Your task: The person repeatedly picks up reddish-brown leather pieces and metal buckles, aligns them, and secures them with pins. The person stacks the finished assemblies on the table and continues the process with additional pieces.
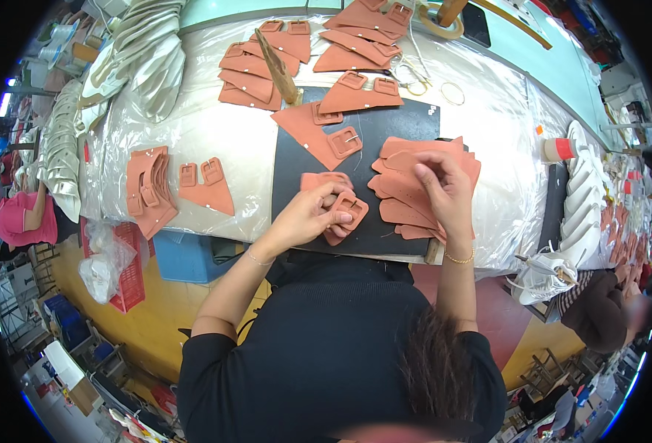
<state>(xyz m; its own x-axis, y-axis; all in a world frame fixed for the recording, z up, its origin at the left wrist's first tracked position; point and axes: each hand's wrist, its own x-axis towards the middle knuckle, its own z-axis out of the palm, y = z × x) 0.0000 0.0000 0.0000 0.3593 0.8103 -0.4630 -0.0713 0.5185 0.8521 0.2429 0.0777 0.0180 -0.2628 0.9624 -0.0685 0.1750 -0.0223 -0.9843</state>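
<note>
Salmon leather piece with square buckle, mid-frame, is pinched in the left hand; slack fingers could drop it. The right hand, grip unclear, could brush and skew the fanned salmon leather stack, centre right.

Left hand grips buckled orange piece over black mat; right hand over stack of flat orange pieces at mat's right side, thumb and fingers bent together, can't tell if anything's in them. Two-buckle piece lies on mat just beyond left hand. Wooden stick stands tilted at mat's far-left corner. More buckled piles on plastic-covered table, far side and left. Scissors near far piles
</note>
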